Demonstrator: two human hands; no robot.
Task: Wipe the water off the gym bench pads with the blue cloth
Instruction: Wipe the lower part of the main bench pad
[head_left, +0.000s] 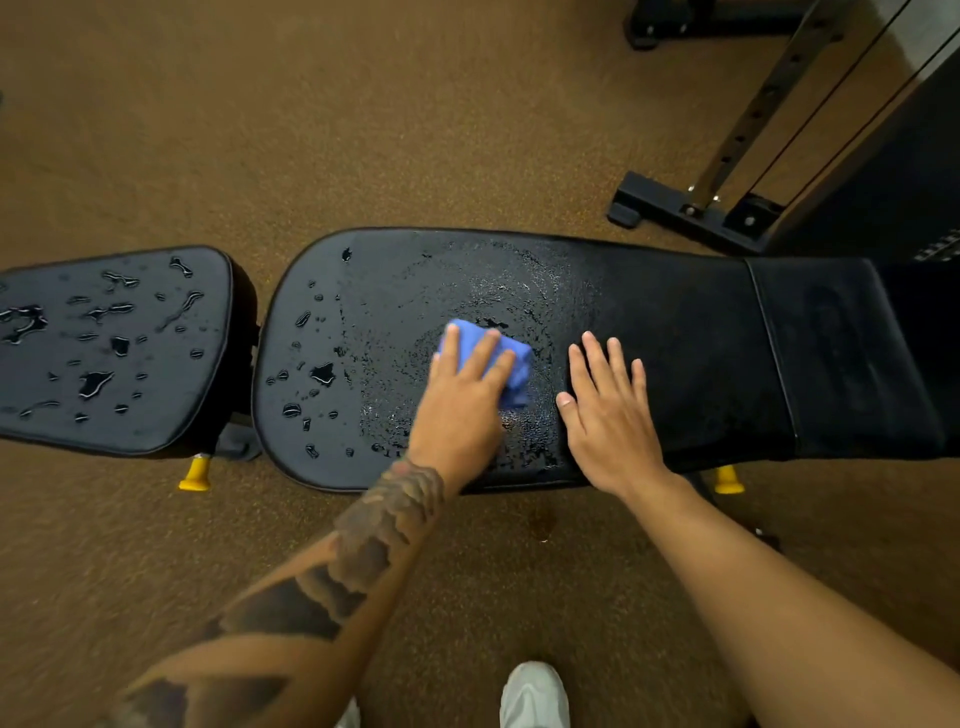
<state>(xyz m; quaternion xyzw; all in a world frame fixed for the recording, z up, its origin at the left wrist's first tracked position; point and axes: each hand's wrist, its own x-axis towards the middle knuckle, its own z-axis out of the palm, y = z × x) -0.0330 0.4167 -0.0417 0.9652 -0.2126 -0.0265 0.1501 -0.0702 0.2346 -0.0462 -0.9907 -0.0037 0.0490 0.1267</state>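
A long black back pad (675, 322) lies across the middle, with a shorter black seat pad (156, 415) to its left. My left hand (462, 400) presses the folded blue cloth (514, 374) flat on the back pad with straight fingers. Just right of it, my right hand (608, 405) rests flat on the same pad, fingers spread. Water drops (322, 371) dot the back pad's left end, and a smeared wet film surrounds the cloth. Larger puddles (93, 382) sit on the seat pad. The right part of the back pad looks dry.
Brown speckled gym floor (260, 130) surrounds the bench. A black machine base with a metal upright (691, 208) stands behind the bench at the upper right. Yellow caps (196, 474) stick out under the bench's near side. My white shoe (535, 696) is at the bottom.
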